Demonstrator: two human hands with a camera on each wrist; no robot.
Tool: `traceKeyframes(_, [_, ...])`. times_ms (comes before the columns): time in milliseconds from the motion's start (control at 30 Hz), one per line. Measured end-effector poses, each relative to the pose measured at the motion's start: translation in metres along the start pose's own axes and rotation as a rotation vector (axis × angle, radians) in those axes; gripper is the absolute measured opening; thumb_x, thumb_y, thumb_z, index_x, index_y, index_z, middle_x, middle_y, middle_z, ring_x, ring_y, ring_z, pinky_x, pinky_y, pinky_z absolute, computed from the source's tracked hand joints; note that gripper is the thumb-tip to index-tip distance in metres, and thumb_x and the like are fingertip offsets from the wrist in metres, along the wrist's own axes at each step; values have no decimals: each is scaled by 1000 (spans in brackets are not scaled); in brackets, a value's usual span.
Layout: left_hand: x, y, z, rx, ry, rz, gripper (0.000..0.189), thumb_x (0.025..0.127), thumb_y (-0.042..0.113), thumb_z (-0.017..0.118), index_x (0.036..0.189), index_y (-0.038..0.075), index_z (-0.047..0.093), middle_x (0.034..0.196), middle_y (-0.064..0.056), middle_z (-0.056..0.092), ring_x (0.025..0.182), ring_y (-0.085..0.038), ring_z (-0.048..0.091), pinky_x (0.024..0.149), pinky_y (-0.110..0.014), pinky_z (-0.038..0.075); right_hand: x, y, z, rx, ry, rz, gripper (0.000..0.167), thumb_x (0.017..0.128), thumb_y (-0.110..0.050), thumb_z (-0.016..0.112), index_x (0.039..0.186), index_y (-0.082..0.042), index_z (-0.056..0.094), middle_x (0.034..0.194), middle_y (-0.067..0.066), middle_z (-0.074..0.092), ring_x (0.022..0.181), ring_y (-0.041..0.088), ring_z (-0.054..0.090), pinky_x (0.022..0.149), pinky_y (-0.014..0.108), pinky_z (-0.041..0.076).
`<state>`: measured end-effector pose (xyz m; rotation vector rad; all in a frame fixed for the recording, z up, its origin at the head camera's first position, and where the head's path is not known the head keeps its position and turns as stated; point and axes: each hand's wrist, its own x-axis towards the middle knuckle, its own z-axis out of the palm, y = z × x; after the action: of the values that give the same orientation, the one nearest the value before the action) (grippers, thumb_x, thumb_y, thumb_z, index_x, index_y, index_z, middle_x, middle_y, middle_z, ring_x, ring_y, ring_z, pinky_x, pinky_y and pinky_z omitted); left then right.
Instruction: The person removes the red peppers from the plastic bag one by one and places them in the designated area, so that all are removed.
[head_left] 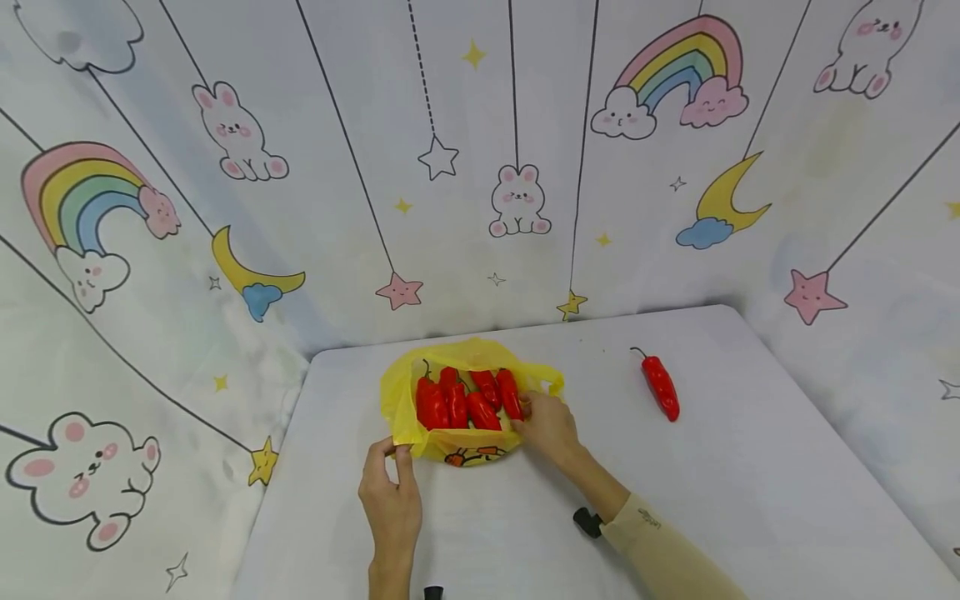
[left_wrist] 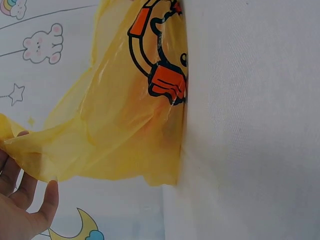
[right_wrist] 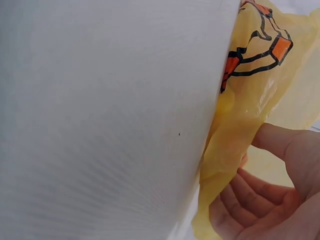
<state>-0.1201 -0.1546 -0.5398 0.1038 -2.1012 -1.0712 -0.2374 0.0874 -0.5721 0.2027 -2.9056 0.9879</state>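
Note:
A yellow plastic bag (head_left: 401, 425) lies on the table with its mouth spread, showing several red chili peppers (head_left: 456, 406) inside. At the bag's near left corner, my left hand (head_left: 392, 496) pinches the rim between thumb and fingers. In the left wrist view that hand (left_wrist: 22, 210) holds the stretched film at its edge. My right hand (head_left: 551, 425) grips the bag's right side, its fingertips beside the rightmost pepper (head_left: 509, 393). The right wrist view shows this hand (right_wrist: 280, 185) with curled fingers at the film; its fingertips are partly hidden there.
One more red chili pepper (head_left: 661, 388) with a dark stem lies alone on the white table (head_left: 720, 492), right of the bag. A curtain (head_left: 450, 250) printed with bunnies, stars and rainbows hangs behind the table. A small black object (head_left: 587, 522) sits by the right wrist.

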Motion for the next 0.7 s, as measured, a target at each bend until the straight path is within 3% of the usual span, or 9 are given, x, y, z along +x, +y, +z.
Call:
traceKeyframes(367, [-1,0,-2,3,-3,-10,11,103,9,65,111,1,67,106,-6,73,96,-18,67,89,-8,44,-3,0,-3,78,8,7,23,84,-10,85,102,2,76,83,4,74,68,12,65,61,28,56])
traceKeyframes(700, [0,3,-3,-6,12,13,10,103,7,65,110,1,68,103,-6,73,94,-17,66,87,-8,44,-2,4,-4,117,30,-2,24,85,-6,83,105,4,76,84,7,75,67,13,68,61,29,59])
